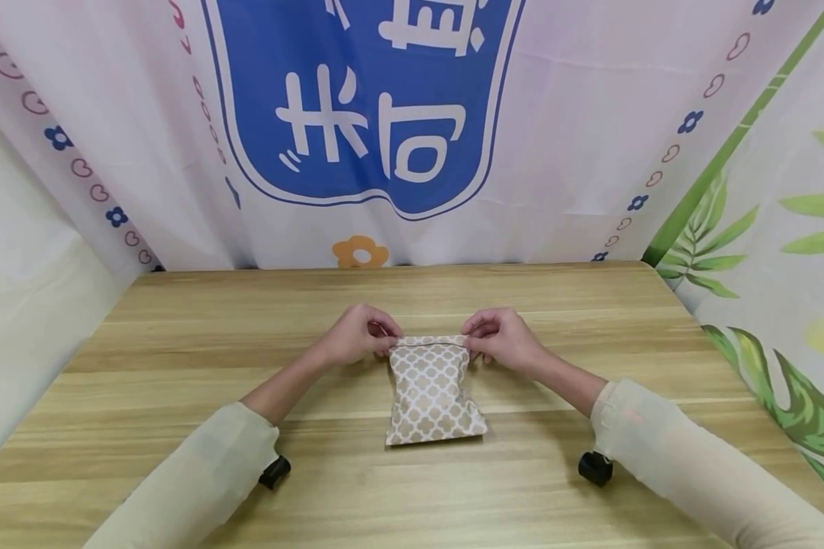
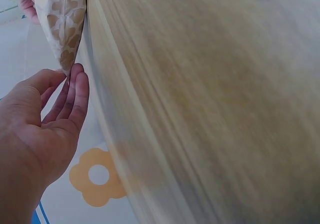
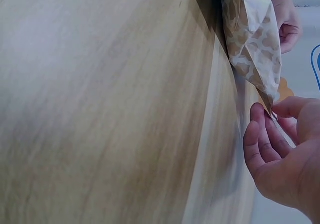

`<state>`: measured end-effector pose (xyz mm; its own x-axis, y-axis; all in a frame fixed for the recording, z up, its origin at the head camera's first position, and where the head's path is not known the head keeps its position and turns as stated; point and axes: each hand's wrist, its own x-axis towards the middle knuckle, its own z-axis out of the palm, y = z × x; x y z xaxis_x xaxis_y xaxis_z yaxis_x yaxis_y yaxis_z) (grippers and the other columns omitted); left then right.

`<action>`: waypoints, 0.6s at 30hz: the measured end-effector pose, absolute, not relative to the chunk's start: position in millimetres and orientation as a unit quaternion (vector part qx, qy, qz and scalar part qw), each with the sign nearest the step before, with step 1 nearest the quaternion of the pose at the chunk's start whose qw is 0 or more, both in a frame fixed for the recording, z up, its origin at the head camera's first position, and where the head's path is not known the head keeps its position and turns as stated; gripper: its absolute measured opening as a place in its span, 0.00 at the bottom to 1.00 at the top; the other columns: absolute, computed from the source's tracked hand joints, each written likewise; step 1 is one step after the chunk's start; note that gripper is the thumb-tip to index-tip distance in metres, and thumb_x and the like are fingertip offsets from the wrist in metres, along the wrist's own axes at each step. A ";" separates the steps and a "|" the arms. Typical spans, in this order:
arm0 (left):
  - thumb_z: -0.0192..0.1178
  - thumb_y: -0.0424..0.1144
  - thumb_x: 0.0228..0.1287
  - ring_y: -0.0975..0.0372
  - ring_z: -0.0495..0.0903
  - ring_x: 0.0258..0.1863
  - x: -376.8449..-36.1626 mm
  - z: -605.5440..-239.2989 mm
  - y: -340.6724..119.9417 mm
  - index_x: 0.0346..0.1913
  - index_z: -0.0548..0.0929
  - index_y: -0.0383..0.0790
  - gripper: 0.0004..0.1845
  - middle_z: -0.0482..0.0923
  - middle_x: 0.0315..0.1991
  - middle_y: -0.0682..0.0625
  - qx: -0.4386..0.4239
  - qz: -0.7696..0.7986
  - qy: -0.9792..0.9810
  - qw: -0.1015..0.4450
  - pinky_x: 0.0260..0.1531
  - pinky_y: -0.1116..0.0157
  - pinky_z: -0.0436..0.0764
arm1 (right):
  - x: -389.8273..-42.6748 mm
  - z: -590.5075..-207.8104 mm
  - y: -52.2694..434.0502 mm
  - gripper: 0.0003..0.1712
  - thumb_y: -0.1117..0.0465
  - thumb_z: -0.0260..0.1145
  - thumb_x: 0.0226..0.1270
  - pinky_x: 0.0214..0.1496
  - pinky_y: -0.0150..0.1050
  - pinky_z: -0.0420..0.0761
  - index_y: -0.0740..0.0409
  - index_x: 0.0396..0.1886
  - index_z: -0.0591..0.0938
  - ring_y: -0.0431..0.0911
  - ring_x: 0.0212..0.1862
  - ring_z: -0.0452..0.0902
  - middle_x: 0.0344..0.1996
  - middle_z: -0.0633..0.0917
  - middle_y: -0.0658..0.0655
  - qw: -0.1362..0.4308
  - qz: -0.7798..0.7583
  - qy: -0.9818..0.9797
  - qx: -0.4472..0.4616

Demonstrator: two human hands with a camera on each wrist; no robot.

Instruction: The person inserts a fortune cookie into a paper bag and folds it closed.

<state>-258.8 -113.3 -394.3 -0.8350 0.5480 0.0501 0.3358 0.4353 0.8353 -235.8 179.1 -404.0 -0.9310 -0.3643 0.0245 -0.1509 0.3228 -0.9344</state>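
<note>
A small paper bag (image 1: 431, 393), tan with a white lattice pattern, lies on the wooden table in the head view, its top edge folded over in a narrow strip. My left hand (image 1: 360, 333) pinches the left end of that fold between thumb and fingers. At the opposite end, my right hand (image 1: 504, 339) pinches the fold the same way. The left wrist view shows the bag's corner (image 2: 67, 53) between thumb and fingertips. In the right wrist view the other side of the bag (image 3: 255, 43) looks bulged and creased. Whatever the bag contains is hidden.
The wooden table (image 1: 178, 343) extends around the bag on all sides. Behind its far edge hangs a white curtain (image 1: 556, 152) with a blue printed sign and an orange flower. Black wrist devices (image 1: 595, 468) sit under both sleeves.
</note>
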 end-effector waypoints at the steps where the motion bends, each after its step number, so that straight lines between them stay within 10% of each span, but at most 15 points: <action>1: 0.66 0.20 0.65 0.58 0.85 0.28 -258.8 -394.3 -113.4 0.40 0.89 0.25 0.05 0.88 0.35 0.40 0.264 0.462 0.839 0.115 0.31 0.61 0.89 | -235.7 -404.1 179.5 0.07 0.75 0.68 0.67 0.23 0.33 0.80 0.75 0.43 0.83 0.48 0.29 0.86 0.30 0.89 0.61 0.095 -0.559 0.808 -0.160; 18: 0.61 0.22 0.70 0.52 0.88 0.32 -254.0 -392.1 -122.9 0.45 0.87 0.24 0.07 0.88 0.40 0.37 0.257 0.453 0.846 0.113 0.34 0.60 0.90 | -230.3 -397.6 191.7 0.14 0.70 0.68 0.70 0.31 0.35 0.83 0.73 0.52 0.84 0.52 0.36 0.87 0.45 0.88 0.65 0.056 -0.510 0.845 -0.149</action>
